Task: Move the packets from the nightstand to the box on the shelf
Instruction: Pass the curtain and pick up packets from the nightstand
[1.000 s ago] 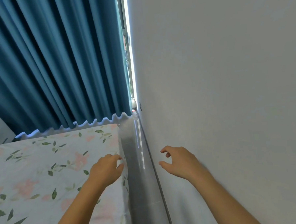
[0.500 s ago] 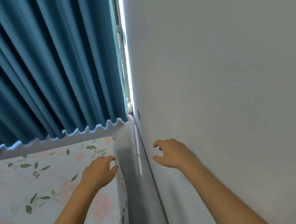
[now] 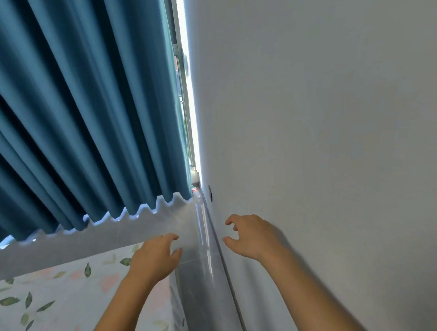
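No packets, nightstand, box or shelf show in this view. My left hand (image 3: 155,256) hovers over the corner of the bed, fingers loosely curled and apart, holding nothing. My right hand (image 3: 250,235) is raised in front of the white wall, fingers also curled apart and empty. Both forearms reach in from the bottom of the frame.
A bed with a floral sheet (image 3: 55,305) fills the lower left. A narrow strip of grey tiled floor (image 3: 205,280) runs between the bed and the white wall (image 3: 324,134). Teal curtains (image 3: 70,109) hang at the left, with a bright window gap beside them.
The view has swung right and upward: the bed slid lower left, and the white nightstand corner seen a second ago is out of frame. Both hands stayed empty and rose slightly.
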{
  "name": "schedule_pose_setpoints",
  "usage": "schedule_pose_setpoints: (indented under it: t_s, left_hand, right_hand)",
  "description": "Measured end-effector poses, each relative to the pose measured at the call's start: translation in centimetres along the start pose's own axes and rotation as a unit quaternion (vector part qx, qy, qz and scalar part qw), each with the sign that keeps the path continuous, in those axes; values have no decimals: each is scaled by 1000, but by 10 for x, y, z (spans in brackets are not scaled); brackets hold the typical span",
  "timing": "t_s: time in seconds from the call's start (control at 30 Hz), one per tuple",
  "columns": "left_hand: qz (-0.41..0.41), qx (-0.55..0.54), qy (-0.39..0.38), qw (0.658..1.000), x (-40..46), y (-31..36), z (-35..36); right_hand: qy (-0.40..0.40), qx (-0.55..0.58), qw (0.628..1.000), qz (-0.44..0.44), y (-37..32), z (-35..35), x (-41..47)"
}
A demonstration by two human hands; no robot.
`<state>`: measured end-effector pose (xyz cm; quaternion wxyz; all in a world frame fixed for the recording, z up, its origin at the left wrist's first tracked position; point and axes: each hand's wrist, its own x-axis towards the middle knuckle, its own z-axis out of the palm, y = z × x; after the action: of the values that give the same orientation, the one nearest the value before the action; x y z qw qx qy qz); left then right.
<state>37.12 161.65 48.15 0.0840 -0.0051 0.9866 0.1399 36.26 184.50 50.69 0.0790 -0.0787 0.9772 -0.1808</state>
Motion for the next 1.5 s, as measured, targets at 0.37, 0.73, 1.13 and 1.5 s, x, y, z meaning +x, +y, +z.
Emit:
schedule_pose_setpoints:
  t_s: [0.37,0.73,1.13,1.5]
  left_hand:
    - [-11,-19,2,1000,189,-61,-26]
    - [-40,7,36,999,409,-131,-102]
    - [-110,-13,63,992,603,-203,-156]
    - [-256,-49,120,958,737,-311,-230]
  right_hand:
    - [-9,-14,1000,-21,-27,-16,227]
    - [-18,-35,998,-46,-77,-47,473]
    - [-17,-55,992,-112,-128,-60,705]
    - [-67,-95,958,-262,-254,-53,930]
